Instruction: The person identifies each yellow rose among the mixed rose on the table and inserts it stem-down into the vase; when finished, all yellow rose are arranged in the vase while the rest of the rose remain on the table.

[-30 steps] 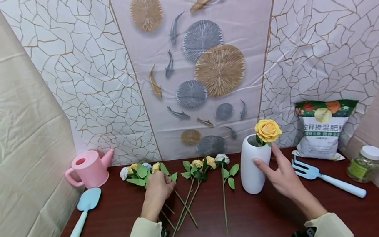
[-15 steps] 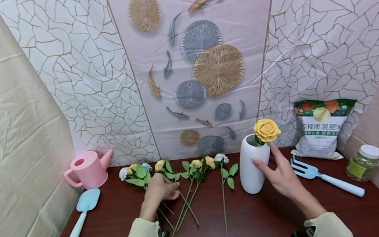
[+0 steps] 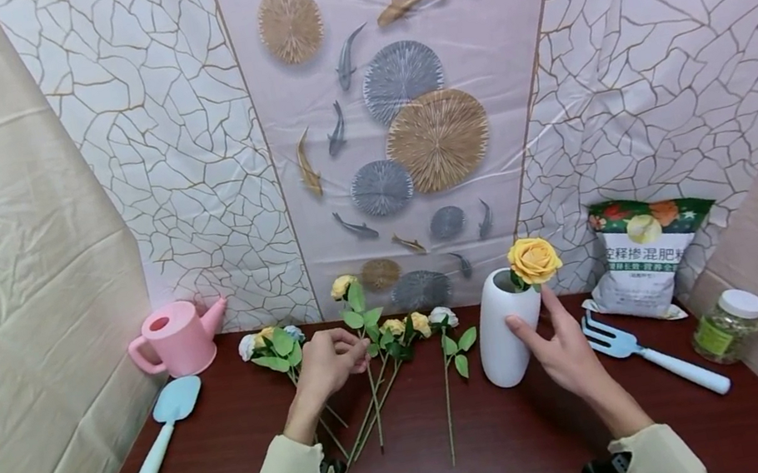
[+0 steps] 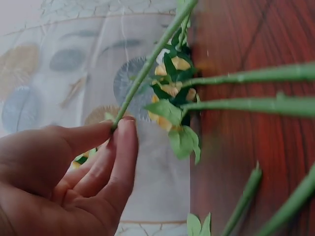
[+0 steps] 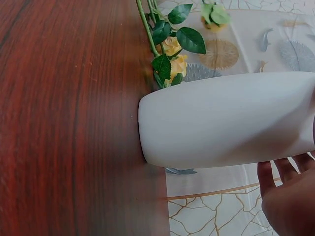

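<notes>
Your left hand (image 3: 328, 361) pinched a yellow rose (image 3: 355, 300), likely light, bendy, by its stem (image 4: 147, 67); your right hand (image 3: 564, 347) gripped the vase (image 3: 507, 341).

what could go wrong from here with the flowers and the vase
The left hand pinches the yellow rose by its thin stem, so the flower might swivel or slip.

Its leaves overlap the lying yellow flowers in the head view; they could snag and drag those along.

The tall white vase might tip if bumped, should the right hand stop steadying it.
</notes>
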Motion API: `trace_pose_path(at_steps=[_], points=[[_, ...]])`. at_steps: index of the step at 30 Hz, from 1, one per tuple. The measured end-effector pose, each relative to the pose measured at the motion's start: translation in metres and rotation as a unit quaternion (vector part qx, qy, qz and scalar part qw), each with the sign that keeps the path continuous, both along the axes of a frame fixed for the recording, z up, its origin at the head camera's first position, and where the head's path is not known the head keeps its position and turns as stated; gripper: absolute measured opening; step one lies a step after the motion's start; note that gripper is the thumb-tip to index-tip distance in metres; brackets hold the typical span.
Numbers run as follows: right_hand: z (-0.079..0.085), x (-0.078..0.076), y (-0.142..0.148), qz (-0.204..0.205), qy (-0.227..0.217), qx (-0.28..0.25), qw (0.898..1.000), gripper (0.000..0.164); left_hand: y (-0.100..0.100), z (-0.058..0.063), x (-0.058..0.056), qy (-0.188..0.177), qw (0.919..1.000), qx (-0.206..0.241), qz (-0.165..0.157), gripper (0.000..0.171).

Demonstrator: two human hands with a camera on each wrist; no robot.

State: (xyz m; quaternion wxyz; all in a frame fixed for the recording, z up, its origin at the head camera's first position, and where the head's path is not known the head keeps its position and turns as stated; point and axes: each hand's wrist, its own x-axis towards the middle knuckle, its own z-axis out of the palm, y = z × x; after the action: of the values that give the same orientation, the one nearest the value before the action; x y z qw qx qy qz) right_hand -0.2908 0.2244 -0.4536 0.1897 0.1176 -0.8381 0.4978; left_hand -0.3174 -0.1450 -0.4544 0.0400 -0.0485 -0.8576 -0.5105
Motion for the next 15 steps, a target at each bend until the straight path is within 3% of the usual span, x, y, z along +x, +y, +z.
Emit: trace_pose_path(at_steps=[7, 15], points=[[-0.001, 0.0, -0.001, 0.002, 0.001, 0.003, 1.0, 0.07, 0.019, 0.006, 0.003, 0.077, 0.9958, 0.049, -0.003, 0.013], [-0.002, 0.001, 0.0, 0.002, -0.003, 0.001, 1.0, 0.072, 0.049, 0.025, 0.013, 0.151, 0.9807, 0.119, -0.038, 0.01]])
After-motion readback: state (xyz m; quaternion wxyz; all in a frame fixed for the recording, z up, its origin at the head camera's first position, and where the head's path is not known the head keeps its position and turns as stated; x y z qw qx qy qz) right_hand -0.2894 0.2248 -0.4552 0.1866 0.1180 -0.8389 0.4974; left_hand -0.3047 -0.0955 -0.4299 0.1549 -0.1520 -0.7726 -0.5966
